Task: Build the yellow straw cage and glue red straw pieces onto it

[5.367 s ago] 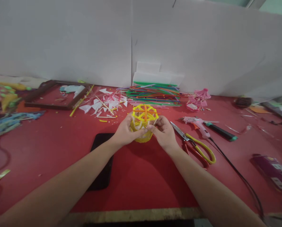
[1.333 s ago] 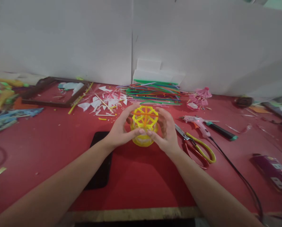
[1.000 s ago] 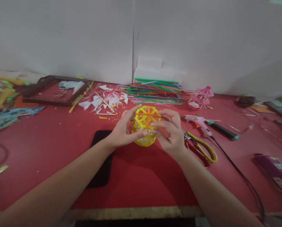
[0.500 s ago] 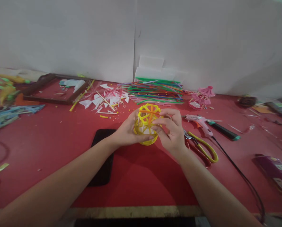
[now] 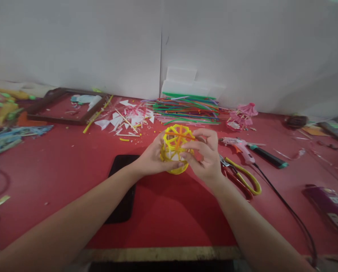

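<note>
A small yellow openwork frame (image 5: 177,170) with a white base inside is held above the red table (image 5: 169,211). Orange strips (image 5: 179,140) cross over its upper part. My left hand (image 5: 154,156) wraps round the frame's left side, thumb along its lower front. My right hand (image 5: 204,153) is at its right side, fingers bent and pressed to the frame near the end of an orange strip. The fingertips partly cover the frame's right edge.
A black phone (image 5: 122,189) lies beside my left forearm. Right of my hands are yellow-and-red-handled scissors (image 5: 250,181), a pink glue gun (image 5: 242,149) with its cord, and a cutter (image 5: 268,156). Behind are colored sticks (image 5: 188,109), white scraps (image 5: 129,117) and a pink model (image 5: 244,115).
The upper part of the yellow frame and the orange strips have shifted slightly to the right or turned. Both hands keep nearly the same place.
</note>
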